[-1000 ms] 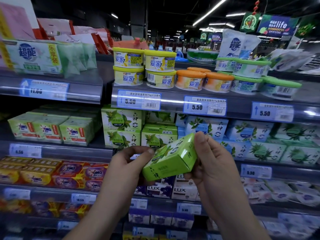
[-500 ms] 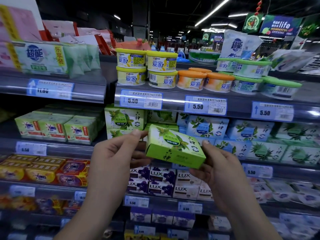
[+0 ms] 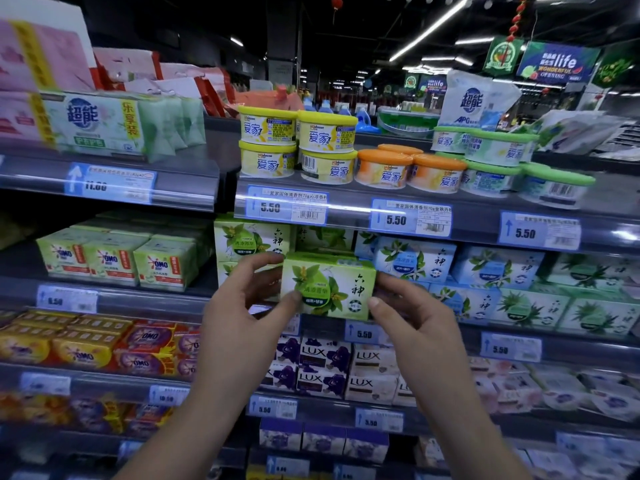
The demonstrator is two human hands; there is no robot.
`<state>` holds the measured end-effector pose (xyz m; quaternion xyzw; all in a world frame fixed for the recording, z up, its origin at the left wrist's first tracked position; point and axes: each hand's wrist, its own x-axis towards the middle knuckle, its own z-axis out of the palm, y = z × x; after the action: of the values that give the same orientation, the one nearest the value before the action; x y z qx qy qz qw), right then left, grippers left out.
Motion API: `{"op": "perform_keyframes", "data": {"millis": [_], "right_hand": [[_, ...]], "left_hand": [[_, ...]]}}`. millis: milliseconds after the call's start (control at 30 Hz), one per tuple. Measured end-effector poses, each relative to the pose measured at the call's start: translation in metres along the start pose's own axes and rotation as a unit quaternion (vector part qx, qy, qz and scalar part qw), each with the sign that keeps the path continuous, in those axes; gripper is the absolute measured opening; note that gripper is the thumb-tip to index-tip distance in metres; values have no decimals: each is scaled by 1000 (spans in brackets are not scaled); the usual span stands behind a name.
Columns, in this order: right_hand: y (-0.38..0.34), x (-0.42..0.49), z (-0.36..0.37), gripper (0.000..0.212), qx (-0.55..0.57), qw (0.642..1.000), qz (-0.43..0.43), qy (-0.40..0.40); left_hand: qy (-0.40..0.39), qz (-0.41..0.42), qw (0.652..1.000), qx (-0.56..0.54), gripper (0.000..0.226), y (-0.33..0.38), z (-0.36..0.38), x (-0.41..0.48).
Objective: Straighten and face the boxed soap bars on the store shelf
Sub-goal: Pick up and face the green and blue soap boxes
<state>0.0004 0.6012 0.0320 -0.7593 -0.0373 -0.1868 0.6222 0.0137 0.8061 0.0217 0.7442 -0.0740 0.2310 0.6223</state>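
A green boxed soap bar (image 3: pixel 329 287) stands label-forward at the front edge of the middle shelf (image 3: pixel 433 332), between both hands. My left hand (image 3: pixel 244 303) pinches its left end with thumb low and fingers high. My right hand (image 3: pixel 412 313) grips its right end. A matching green box (image 3: pixel 251 239) sits behind to the left, on top of another that my left hand partly hides. Blue boxed soaps (image 3: pixel 414 259) are stacked to the right.
Green OMO soap packs (image 3: pixel 114 259) fill the left bay. Round air-freshener tubs (image 3: pixel 325 150) sit on the shelf above. LUX soap boxes (image 3: pixel 323 370) line the shelf below, with red and yellow OMO bars (image 3: pixel 86 344) at the lower left. Price tags run along every shelf edge.
The green box was tilted in mid-air; both hands turned it label-forward, levelled it and carried it up to the front of the middle shelf.
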Motion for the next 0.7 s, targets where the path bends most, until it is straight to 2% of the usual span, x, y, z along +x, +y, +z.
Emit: {"op": "perform_keyframes", "data": {"millis": [67, 233, 333, 400, 533, 700], "right_hand": [[1, 5, 4, 35, -8, 1000, -10, 1], [3, 16, 15, 43, 5, 999, -31, -3], [8, 23, 19, 42, 4, 1000, -19, -5], [12, 27, 21, 49, -2, 1000, 4, -26], [19, 28, 24, 60, -33, 998, 7, -55], [28, 18, 25, 53, -62, 996, -16, -56]], "left_hand": [[-5, 11, 1000, 27, 40, -3, 2, 8], [-22, 18, 999, 36, 57, -11, 12, 24], [-29, 15, 999, 42, 59, -16, 21, 30], [-33, 17, 998, 54, 61, -19, 24, 31], [-35, 37, 996, 73, 58, -23, 27, 29], [-36, 42, 995, 85, 51, -26, 27, 24]]}}
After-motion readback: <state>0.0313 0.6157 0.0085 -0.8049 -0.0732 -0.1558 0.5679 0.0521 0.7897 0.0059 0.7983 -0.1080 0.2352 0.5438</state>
